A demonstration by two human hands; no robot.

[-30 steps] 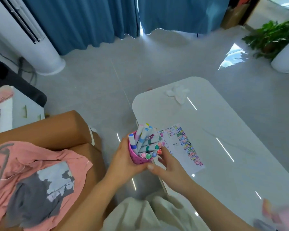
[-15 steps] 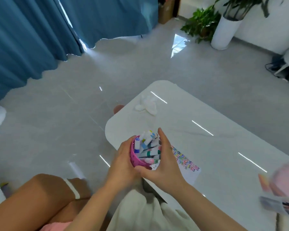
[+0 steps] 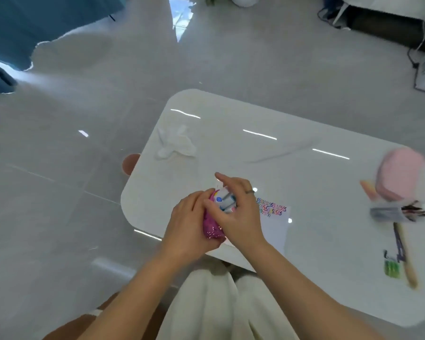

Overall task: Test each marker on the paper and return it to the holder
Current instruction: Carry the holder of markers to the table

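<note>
A glittery pink holder [image 3: 212, 228] full of several white markers [image 3: 225, 201] is held over the near left part of the white table [image 3: 231, 148]. My left hand [image 3: 189, 224] grips the holder from the left. My right hand [image 3: 238, 212] lies over the marker tops from the right, index finger raised, thumb against the holder. Whether its fingers pinch a marker is hidden. A white paper [image 3: 275, 222] with coloured wavy test lines lies flat just right of my hands, partly covered by my right hand.
A crumpled white tissue [image 3: 176, 146] lies at the table's far left. At the right, blurred, stand a pink round thing [image 3: 402, 174], a clear case of dark pencils [image 3: 400, 213] and a wooden-handled tool [image 3: 405, 256]. My knees sit under the near edge.
My head has turned right and down, so the table now fills the view. Both hands with the holder have come over the table, and my right hand has closed further over the marker tops.
</note>
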